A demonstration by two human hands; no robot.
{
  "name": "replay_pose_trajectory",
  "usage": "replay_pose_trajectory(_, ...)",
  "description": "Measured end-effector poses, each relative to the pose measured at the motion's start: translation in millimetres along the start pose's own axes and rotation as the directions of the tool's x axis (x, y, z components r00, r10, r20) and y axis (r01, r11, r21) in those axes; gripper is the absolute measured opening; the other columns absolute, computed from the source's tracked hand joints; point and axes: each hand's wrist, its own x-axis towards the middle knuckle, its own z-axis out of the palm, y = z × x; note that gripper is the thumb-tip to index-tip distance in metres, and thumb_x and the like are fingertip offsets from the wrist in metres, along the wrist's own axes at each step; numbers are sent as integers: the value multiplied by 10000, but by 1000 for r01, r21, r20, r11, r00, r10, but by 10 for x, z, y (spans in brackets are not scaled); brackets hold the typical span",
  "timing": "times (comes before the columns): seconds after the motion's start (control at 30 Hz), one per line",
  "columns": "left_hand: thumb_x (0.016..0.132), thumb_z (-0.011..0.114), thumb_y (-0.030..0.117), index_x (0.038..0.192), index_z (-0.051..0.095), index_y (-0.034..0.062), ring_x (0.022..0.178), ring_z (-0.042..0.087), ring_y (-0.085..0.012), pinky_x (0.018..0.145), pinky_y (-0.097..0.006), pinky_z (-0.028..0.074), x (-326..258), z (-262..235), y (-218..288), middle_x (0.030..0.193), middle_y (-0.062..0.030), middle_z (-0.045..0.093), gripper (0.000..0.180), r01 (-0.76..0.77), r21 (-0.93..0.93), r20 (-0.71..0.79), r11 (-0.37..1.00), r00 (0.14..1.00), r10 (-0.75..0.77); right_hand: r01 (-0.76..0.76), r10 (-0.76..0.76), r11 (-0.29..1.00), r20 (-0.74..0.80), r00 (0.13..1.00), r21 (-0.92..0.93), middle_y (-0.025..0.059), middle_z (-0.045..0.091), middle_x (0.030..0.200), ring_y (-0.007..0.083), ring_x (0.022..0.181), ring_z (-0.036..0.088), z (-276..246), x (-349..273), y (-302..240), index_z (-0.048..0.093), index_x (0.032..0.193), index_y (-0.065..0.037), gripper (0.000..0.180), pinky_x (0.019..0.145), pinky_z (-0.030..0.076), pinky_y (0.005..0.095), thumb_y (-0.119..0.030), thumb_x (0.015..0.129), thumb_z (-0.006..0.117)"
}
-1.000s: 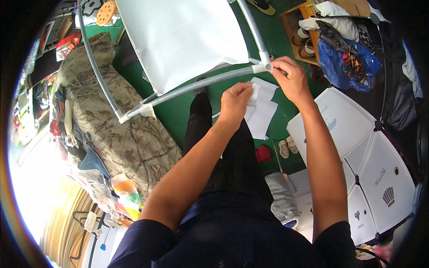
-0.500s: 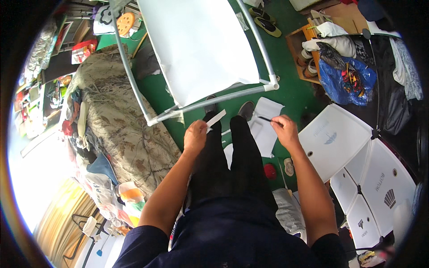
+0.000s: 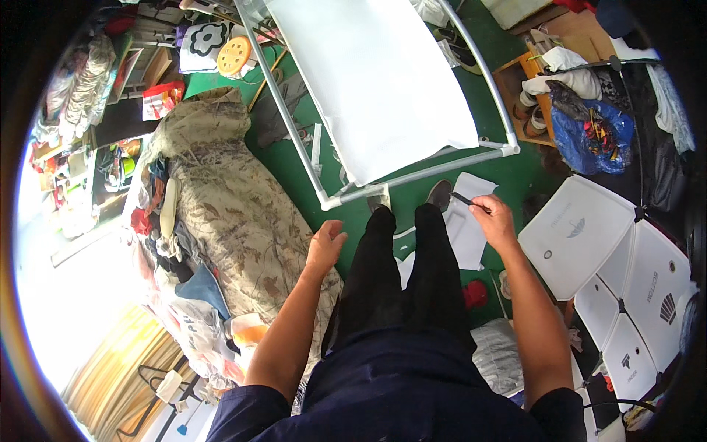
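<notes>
**Dark rod pinched over papers on a green floor**

We look down on a person standing on a green floor [image 3: 515, 177]. The right hand [image 3: 495, 221] pinches a thin dark rod [image 3: 464, 199] between thumb and fingers; the rod points left over a white paper sheet [image 3: 471, 221] lying on the floor beside the right foot. The left hand [image 3: 325, 247] is empty, its fingers loosely curled and apart, hanging above the edge of a camouflage-patterned cover [image 3: 221, 206].

Just ahead of the feet stands a grey tube frame [image 3: 412, 179] carrying a white panel [image 3: 375, 81]. To the right we see white square panels [image 3: 582, 236] joined at their corners, each with a small dark mark whose detail we cannot make out. Beyond them a wooden crate [image 3: 526, 81] holds white cloth, and a blue plastic bag [image 3: 589, 132] beside it holds something red and mixed. Upper left, a red-and-white packet [image 3: 162, 99] lies near a round yellow disc [image 3: 234, 55] and a white board with a black flower shape [image 3: 202, 40]. A small red object [image 3: 475, 293] sits by the right leg.
</notes>
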Motion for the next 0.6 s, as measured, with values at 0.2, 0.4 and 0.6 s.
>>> replay_pose_trajectory(0.2, 960, 722, 143, 1262, 643, -20, 1110, 722, -267, 979, -383, 557, -105, -183, 243, 1177, -166, 744, 352, -74, -67, 135, 995, 987, 82, -105, 100, 989, 52, 994, 104, 108, 772, 1046, 202, 922, 734, 368, -216, -193, 747, 1136, -20, 253, 838, 581, 337, -69, 889, 766)
replay_pose_trajectory(0.4, 977, 730, 129, 1292, 629, -36, 1047, 711, -192, 939, -330, 562, -193, -205, 528, 1134, -148, 752, 370, -129, -360, 323, 924, 912, 253, -161, 111, 964, 226, 968, 213, 36, 742, 941, 121, 854, 684, 650, -533, -686, 722, 1085, -24, 203, 770, 559, 299, -100, 905, 775)
replay_pose_trajectory(0.6, 994, 708, 103, 1301, 617, -43, 1069, 699, -188, 958, -323, 548, -346, -333, 837, 1146, -146, 743, 353, -182, -406, 395, 896, 849, 351, -102, 52, 975, 242, 969, 196, 43, 729, 898, 128, 834, 674, 596, -789, -1183, 733, 1037, -23, 187, 768, 551, 317, -152, 914, 786)
